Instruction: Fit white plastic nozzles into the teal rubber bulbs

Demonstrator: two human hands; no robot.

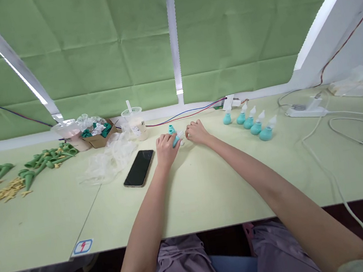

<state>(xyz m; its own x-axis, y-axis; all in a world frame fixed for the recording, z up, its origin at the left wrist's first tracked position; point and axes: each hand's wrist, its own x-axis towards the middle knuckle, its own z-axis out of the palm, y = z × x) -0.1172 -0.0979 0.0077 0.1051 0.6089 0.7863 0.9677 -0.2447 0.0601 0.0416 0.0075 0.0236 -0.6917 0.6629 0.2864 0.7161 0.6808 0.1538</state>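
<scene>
My left hand (pixel 166 149) is closed around a teal rubber bulb (pixel 176 140), which lies tilted near the middle of the table. Behind it another teal bulb (pixel 171 129) stands with no tip on it. Small clear plastic tips (pixel 180 134) lie between my two hands. Just right of them, my right hand (pixel 197 132) has its fingers curled together at the table; whatever they pinch is hidden or too small to name. Farther right stand several teal bulbs with clear pointed tips (pixel 249 122), in a slanting row.
A black phone (pixel 139 168) lies left of my left forearm, beside a crumpled clear plastic bag (pixel 113 157). Drink cups (pixel 138 130) and a small cardboard box (pixel 102 139) stand behind. Green cone-shaped parts (pixel 43 159) lie far left. A white power strip (pixel 307 111) with cables is at right.
</scene>
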